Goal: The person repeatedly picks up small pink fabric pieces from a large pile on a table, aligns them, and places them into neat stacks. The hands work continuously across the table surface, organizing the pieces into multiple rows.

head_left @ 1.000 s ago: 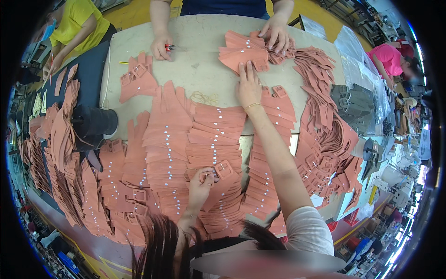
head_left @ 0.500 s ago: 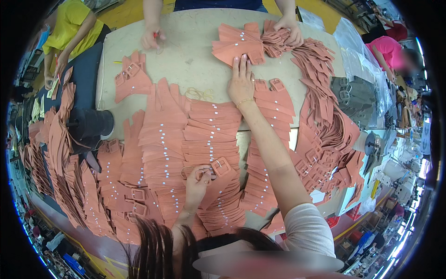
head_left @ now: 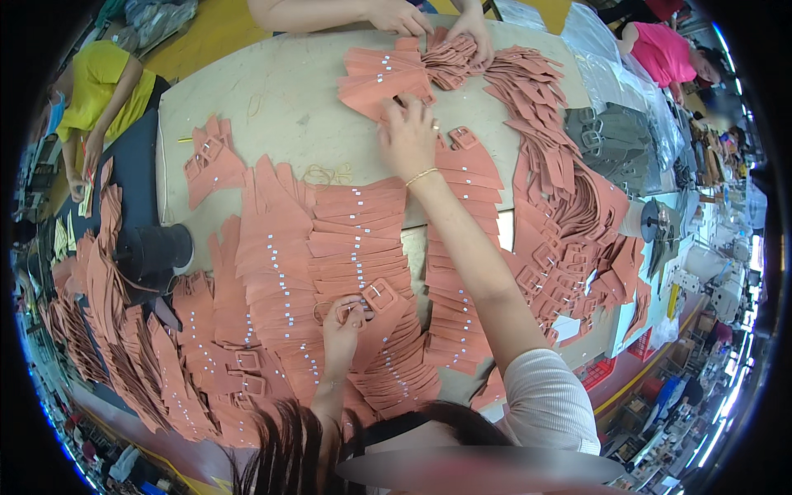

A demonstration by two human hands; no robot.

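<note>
My left hand (head_left: 342, 322) is closed over the overlapped coral-coloured pieces, with the tips of its fingers pinched together. What it holds is too small to make out. Right beside it lies a coral strap piece with a covered square buckle (head_left: 379, 294). My right arm reaches far across the table. My right hand (head_left: 408, 140), fingers curled, grips the near edge of a fanned stack of coral pieces (head_left: 381, 81). Its fingertips are partly hidden. Just right of that hand is another row of coral pieces (head_left: 474, 169) with a buckle at its far end.
Across the table, a co-worker's hands (head_left: 470, 37) are at a gathered coral bundle (head_left: 450, 62). Black thread cone (head_left: 154, 247) stands at left. Heaped coral straps (head_left: 569, 190), grey buckled pieces (head_left: 610, 140) and clear plastic (head_left: 606, 66) lie right. Thin cord (head_left: 328, 174) lies mid-table.
My right hand's fingers have gone from flat on the fanned pieces to curled at their near edge. The co-worker's other hand has moved across to the bundle. The view has shifted.
</note>
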